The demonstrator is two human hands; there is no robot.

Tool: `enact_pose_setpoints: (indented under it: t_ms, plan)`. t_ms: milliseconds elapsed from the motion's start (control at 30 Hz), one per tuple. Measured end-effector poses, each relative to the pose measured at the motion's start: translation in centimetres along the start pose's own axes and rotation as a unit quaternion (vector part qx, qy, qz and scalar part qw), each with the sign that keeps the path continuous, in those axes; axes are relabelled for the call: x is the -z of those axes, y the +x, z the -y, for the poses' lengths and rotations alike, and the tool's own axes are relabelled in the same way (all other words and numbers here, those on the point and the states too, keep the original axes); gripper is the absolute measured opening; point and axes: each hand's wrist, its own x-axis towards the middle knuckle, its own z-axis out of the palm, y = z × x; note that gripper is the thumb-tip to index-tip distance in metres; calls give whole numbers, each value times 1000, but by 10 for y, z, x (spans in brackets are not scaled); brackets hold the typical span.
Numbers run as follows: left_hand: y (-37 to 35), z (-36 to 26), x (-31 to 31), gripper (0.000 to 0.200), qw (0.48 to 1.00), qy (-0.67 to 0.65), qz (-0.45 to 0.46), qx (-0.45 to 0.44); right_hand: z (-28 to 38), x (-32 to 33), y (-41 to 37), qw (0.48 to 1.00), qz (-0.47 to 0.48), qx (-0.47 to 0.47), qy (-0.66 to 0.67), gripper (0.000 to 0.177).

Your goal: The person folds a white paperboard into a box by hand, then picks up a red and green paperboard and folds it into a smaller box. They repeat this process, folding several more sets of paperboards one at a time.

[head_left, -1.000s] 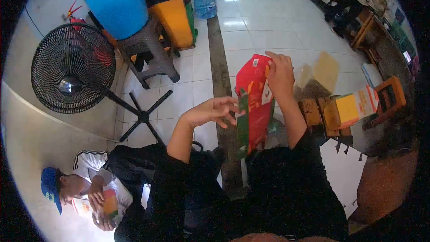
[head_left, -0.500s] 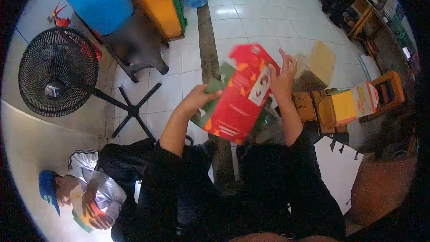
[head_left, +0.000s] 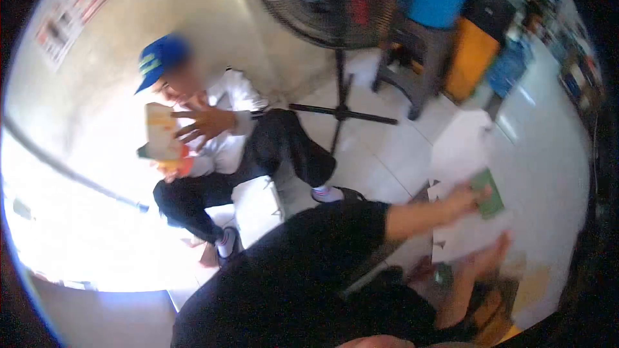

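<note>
A cut cardboard box sheet (head_left: 461, 145), showing white with a green patch, is held out at the right of the head view. My left hand (head_left: 459, 202) is closed on it beside the green part, fingers partly hidden. My right hand (head_left: 480, 261) is at the sheet's lower edge, smeared by motion; whether it grips the card cannot be made out. Dark notches show along the sheet's near edge.
A seated person in a blue cap (head_left: 161, 58) holds a folded printed carton (head_left: 162, 130) at the left. White notched sheets (head_left: 258, 205) lie by their legs. A black standing fan (head_left: 340, 113), grey stool (head_left: 422, 45) and orange bin (head_left: 474, 58) stand beyond.
My view has swung left toward the seated person, so my hands now appear farther right. The sheet's red printed face has given way to a white side.
</note>
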Motion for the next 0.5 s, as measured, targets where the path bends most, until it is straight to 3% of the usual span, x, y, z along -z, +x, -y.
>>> enact_pose_setpoints:
  t_ms: [67,100,133,167,267,367,467,500]
  plan:
    - [-22,-10,-36,40,993,77,-88,-19,10,9,-5,974,36,-46,219,54]
    - [-26,-10,-39,37,988,114,-93,-38,14,11,-4,967,63,-49,244,53]
    - [-28,-8,-44,35,983,148,-95,-54,6,-5,7,1000,8,0,-7,50]
    - [-29,-8,-48,32,977,181,-94,-67,1,-13,12,963,-52,53,-258,46]
    - [-30,-20,-40,22,975,213,-47,-44,6,-19,16,951,7,60,-302,39]
    - [-27,-25,-27,16,931,357,-32,-73,3,-15,8,922,42,111,-368,39]
    - [-16,-17,-8,16,933,338,-46,-112,1,-18,1,956,76,44,-280,39]
    - [-16,-20,-5,15,958,270,-37,-91,4,-17,1,948,104,75,-292,38]
